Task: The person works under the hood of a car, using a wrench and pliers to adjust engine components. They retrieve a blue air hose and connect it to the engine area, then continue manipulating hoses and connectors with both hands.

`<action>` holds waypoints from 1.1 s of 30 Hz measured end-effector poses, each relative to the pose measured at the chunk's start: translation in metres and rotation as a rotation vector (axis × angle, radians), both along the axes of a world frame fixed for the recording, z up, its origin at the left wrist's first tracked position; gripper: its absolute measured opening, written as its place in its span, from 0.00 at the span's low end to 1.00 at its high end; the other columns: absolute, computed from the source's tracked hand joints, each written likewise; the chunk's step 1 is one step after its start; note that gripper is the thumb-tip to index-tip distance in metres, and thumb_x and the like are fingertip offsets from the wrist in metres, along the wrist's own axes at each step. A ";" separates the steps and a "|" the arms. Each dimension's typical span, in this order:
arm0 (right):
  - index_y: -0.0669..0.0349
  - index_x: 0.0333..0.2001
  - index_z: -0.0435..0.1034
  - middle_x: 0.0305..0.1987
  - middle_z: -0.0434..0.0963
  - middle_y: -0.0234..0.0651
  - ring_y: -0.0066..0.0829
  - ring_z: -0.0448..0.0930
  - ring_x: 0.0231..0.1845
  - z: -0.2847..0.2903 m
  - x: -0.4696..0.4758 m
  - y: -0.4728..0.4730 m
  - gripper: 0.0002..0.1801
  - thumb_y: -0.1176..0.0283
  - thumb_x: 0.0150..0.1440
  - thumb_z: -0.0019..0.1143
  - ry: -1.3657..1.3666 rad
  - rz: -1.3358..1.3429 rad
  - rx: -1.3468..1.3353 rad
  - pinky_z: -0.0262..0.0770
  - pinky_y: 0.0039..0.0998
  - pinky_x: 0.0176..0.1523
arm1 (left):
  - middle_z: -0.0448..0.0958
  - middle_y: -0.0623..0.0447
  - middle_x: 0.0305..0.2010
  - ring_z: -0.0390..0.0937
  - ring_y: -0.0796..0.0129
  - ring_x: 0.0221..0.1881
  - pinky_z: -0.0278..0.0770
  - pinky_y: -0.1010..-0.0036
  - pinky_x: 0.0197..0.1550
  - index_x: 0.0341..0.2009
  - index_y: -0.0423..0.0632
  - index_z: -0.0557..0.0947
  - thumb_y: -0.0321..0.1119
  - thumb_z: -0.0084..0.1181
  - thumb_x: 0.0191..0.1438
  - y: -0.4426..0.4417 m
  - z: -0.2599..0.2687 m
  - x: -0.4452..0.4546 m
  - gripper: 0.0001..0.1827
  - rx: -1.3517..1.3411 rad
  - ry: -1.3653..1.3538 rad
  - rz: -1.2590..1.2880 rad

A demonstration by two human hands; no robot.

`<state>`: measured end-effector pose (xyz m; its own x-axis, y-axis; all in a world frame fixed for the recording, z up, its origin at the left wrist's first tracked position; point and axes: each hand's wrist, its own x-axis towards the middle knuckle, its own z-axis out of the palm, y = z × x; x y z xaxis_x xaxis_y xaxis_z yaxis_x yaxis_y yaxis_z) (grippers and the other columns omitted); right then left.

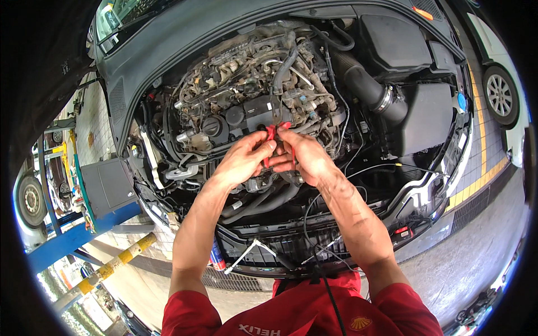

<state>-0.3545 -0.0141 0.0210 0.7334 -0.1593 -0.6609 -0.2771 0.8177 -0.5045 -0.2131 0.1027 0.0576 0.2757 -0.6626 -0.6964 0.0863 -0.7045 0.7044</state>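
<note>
Both my hands meet over the front of an exposed car engine (235, 80). They close around red-handled pliers (271, 132), whose jaws seem to point away from me toward the engine cover. My left hand (246, 156) pinches one red handle between thumb and fingers. My right hand (307, 157) wraps the other side, with a red handle end showing by its palm. Just beyond the pliers is a black engine cover (257, 112), beside a round black oil filler cap (214, 126). My fingers hide part of the tool, and whatever its tips touch is unclear.
A ribbed intake hose (357, 75) runs to a black air filter box (428, 113) at right. Along the front edge lie a jointed metal tool (252, 254) and a spray can (217, 256). A thin cable (370, 168) crosses the bay. At left stands a yellow-and-white striped bar (113, 262).
</note>
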 end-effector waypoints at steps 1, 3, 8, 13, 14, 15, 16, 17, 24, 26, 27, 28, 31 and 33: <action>0.64 0.50 0.74 0.39 0.79 0.34 0.37 0.85 0.44 -0.001 0.002 -0.003 0.23 0.54 0.74 0.42 0.013 -0.021 0.029 0.83 0.40 0.51 | 0.76 0.61 0.32 0.65 0.80 0.24 0.64 0.80 0.26 0.54 0.45 0.80 0.46 0.53 0.71 -0.003 0.002 0.002 0.18 0.021 -0.034 -0.017; 0.57 0.36 0.72 0.33 0.76 0.30 0.41 0.86 0.43 -0.003 0.004 -0.009 0.19 0.54 0.72 0.46 -0.040 -0.069 0.117 0.83 0.42 0.51 | 0.76 0.61 0.31 0.66 0.80 0.25 0.64 0.79 0.26 0.56 0.45 0.80 0.46 0.53 0.71 -0.009 0.003 0.006 0.19 0.063 -0.088 -0.050; 0.56 0.35 0.70 0.32 0.75 0.31 0.44 0.86 0.43 -0.013 0.009 -0.022 0.17 0.56 0.71 0.49 -0.072 -0.155 0.221 0.82 0.45 0.52 | 0.73 0.62 0.26 0.65 0.79 0.25 0.63 0.78 0.27 0.55 0.42 0.82 0.43 0.55 0.70 -0.020 0.002 0.019 0.19 -0.028 -0.170 -0.120; 0.64 0.47 0.70 0.40 0.78 0.37 0.42 0.86 0.39 -0.004 0.005 -0.031 0.24 0.51 0.68 0.58 0.072 -0.075 -0.214 0.82 0.45 0.49 | 0.70 0.62 0.27 0.64 0.82 0.23 0.61 0.81 0.24 0.47 0.46 0.82 0.46 0.59 0.69 -0.023 -0.002 0.016 0.16 -0.092 0.060 0.123; 0.67 0.54 0.68 0.43 0.78 0.39 0.42 0.85 0.40 0.002 0.001 -0.032 0.28 0.50 0.67 0.59 0.128 -0.025 -0.505 0.82 0.44 0.50 | 0.71 0.61 0.29 0.65 0.81 0.23 0.62 0.81 0.24 0.45 0.46 0.82 0.47 0.59 0.68 -0.022 -0.004 0.013 0.16 -0.109 0.131 0.181; 0.69 0.61 0.66 0.45 0.78 0.40 0.42 0.85 0.40 0.009 -0.004 -0.031 0.34 0.50 0.66 0.61 0.199 0.036 -0.787 0.82 0.44 0.50 | 0.71 0.61 0.30 0.66 0.81 0.23 0.63 0.81 0.24 0.43 0.46 0.81 0.47 0.60 0.68 -0.020 -0.005 0.009 0.16 -0.106 0.194 0.250; 0.71 0.69 0.58 0.55 0.76 0.48 0.46 0.83 0.50 0.016 -0.008 -0.030 0.46 0.49 0.61 0.68 0.193 0.106 -1.033 0.81 0.41 0.54 | 0.72 0.60 0.31 0.67 0.80 0.24 0.65 0.81 0.25 0.40 0.47 0.79 0.48 0.60 0.68 -0.019 -0.007 0.004 0.16 -0.130 0.245 0.312; 0.67 0.70 0.59 0.62 0.72 0.52 0.50 0.78 0.60 0.025 -0.014 -0.028 0.51 0.46 0.55 0.73 0.180 0.220 -1.237 0.79 0.40 0.58 | 0.72 0.60 0.31 0.68 0.80 0.25 0.68 0.80 0.26 0.42 0.46 0.80 0.48 0.61 0.67 -0.019 -0.010 0.000 0.17 -0.174 0.313 0.356; 0.67 0.65 0.68 0.58 0.75 0.49 0.51 0.77 0.61 0.067 -0.006 -0.037 0.50 0.44 0.48 0.76 0.269 0.534 -1.725 0.79 0.43 0.59 | 0.79 0.58 0.33 0.77 0.75 0.29 0.78 0.76 0.33 0.53 0.44 0.80 0.45 0.62 0.67 -0.029 -0.011 -0.016 0.19 -0.263 0.575 0.492; 0.64 0.67 0.67 0.58 0.76 0.51 0.51 0.77 0.62 0.076 0.001 -0.049 0.51 0.42 0.49 0.73 0.278 0.686 -1.769 0.78 0.43 0.61 | 0.80 0.56 0.35 0.79 0.73 0.31 0.81 0.75 0.37 0.53 0.43 0.80 0.47 0.63 0.66 -0.033 -0.005 -0.012 0.21 -0.245 0.526 0.418; 0.64 0.68 0.66 0.59 0.76 0.52 0.52 0.77 0.62 0.080 0.006 -0.054 0.51 0.41 0.49 0.72 0.324 0.764 -1.788 0.78 0.44 0.62 | 0.81 0.55 0.35 0.80 0.73 0.31 0.82 0.75 0.37 0.52 0.42 0.80 0.49 0.62 0.66 -0.035 -0.002 -0.010 0.23 -0.275 0.510 0.387; 0.63 0.69 0.65 0.59 0.76 0.55 0.53 0.76 0.64 0.084 0.010 -0.060 0.51 0.40 0.50 0.70 0.340 0.828 -1.747 0.76 0.45 0.64 | 0.81 0.54 0.35 0.81 0.72 0.32 0.82 0.76 0.37 0.52 0.41 0.80 0.51 0.62 0.66 -0.039 0.000 -0.008 0.24 -0.285 0.481 0.372; 0.64 0.67 0.67 0.61 0.76 0.53 0.47 0.76 0.66 0.095 0.029 -0.095 0.48 0.39 0.55 0.62 0.345 0.982 -1.261 0.76 0.40 0.64 | 0.84 0.46 0.38 0.82 0.70 0.31 0.84 0.74 0.35 0.48 0.41 0.82 0.66 0.47 0.68 -0.050 0.002 0.029 0.35 -0.180 0.130 -0.009; 0.64 0.66 0.69 0.59 0.77 0.48 0.40 0.78 0.60 0.099 0.036 -0.111 0.44 0.39 0.59 0.56 0.331 0.886 -1.088 0.78 0.37 0.59 | 0.85 0.52 0.39 0.79 0.74 0.31 0.80 0.76 0.34 0.45 0.43 0.84 0.60 0.45 0.72 -0.067 -0.007 0.059 0.31 -0.198 -0.301 -0.001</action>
